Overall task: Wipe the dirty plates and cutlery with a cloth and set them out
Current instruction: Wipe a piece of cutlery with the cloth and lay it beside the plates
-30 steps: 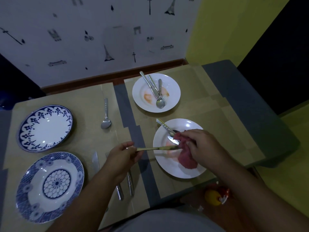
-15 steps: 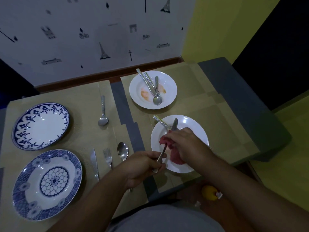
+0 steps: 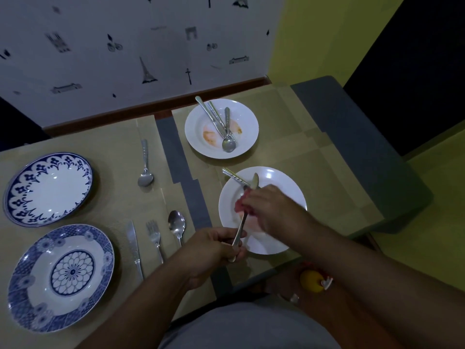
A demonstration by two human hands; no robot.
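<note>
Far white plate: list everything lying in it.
In the far white plate lie a spoon, bowl at the near rim, and two other long metal pieces crossing under it, plus orange smears. Their working ends are covered by the spoon, so knife or fork cannot be told.

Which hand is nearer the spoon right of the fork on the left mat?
Left. The left hand sits just right of the spoon; the right hand is farther right, over the near white plate.

Readable text: none.
Wallpaper (image 3: 105, 79): small dark drawings only (tower, arch, cross, bicycle); no legible lettering.
Far blue plate (image 3: 15, 195): ornament, no words.
Near blue plate (image 3: 20, 285): ornament, no words.
</note>
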